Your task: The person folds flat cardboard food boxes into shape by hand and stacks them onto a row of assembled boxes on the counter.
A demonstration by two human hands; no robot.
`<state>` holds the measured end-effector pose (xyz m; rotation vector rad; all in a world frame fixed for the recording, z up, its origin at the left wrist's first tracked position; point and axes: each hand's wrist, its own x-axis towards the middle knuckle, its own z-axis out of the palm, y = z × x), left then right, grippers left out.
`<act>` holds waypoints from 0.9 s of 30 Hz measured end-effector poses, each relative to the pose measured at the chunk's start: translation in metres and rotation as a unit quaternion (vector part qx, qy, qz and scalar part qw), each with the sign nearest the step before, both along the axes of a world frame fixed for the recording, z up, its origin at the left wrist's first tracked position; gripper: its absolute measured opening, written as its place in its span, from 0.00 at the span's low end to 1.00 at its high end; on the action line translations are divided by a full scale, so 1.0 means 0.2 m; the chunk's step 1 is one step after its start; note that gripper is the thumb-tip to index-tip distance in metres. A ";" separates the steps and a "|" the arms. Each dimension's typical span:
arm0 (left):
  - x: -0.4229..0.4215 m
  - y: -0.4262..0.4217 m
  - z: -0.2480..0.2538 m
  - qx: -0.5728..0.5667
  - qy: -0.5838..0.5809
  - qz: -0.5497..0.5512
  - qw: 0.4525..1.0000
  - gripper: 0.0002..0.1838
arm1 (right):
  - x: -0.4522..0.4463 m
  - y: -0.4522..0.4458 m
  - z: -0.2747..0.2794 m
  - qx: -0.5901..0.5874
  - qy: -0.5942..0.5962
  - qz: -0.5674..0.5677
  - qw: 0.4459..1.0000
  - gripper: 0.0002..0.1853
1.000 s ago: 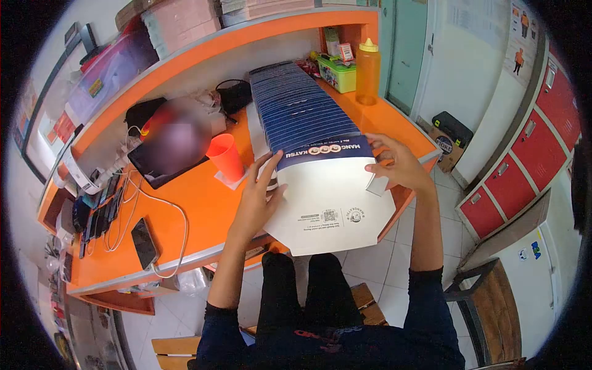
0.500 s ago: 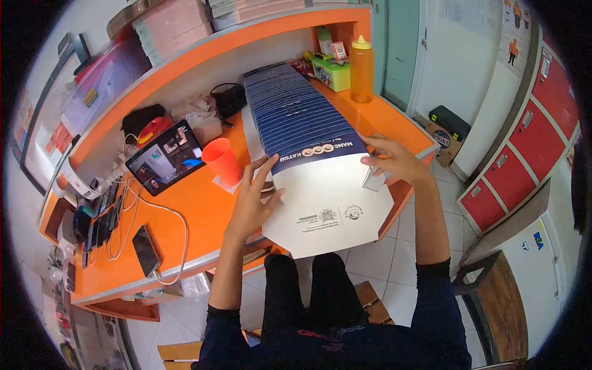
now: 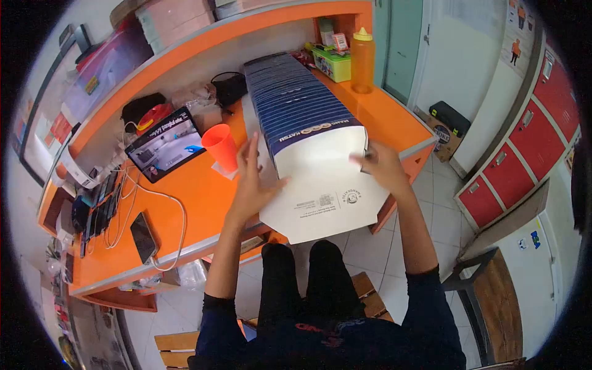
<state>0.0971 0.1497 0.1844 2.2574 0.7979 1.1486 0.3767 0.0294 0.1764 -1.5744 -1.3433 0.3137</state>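
A white carton [image 3: 320, 213] with printed text and a round logo lies in front of a long row of nested blue cartons [image 3: 293, 92] on the orange table. Its wide flap reaches past the table's front edge, and its side walls stand partly up. At the carton's left side is my left hand [image 3: 253, 182], fingers apart, thumb over the carton. My right hand [image 3: 383, 168] is at the right side wall, its fingers bent and partly blurred; whether they grip the wall is unclear.
An orange cup [image 3: 220, 148], a tablet [image 3: 165, 145] and a phone [image 3: 144, 238] with a white cable are on the left. A yellow bottle [image 3: 362, 61] and a green box [image 3: 332, 64] stand at the back right. Red lockers [image 3: 505, 172] are further right.
The carton's back panel has tilted up against the row, and its side walls have risen. My left hand has spread from the left edge; my right hand has shifted lower with its fingers bent.
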 end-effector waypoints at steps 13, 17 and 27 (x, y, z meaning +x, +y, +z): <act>-0.03 0.11 -0.02 -0.076 0.067 -0.195 0.976 0.67 | 0.04 0.03 -0.14 0.026 0.217 0.084 0.972 0.23; -0.03 0.08 0.02 -0.018 0.118 -0.149 0.982 0.68 | 0.11 0.03 -0.10 0.036 0.014 0.070 0.997 0.29; 0.00 0.11 -0.06 -0.031 0.151 -0.053 0.987 0.68 | 0.27 0.22 -0.19 0.018 -0.025 0.086 0.996 0.32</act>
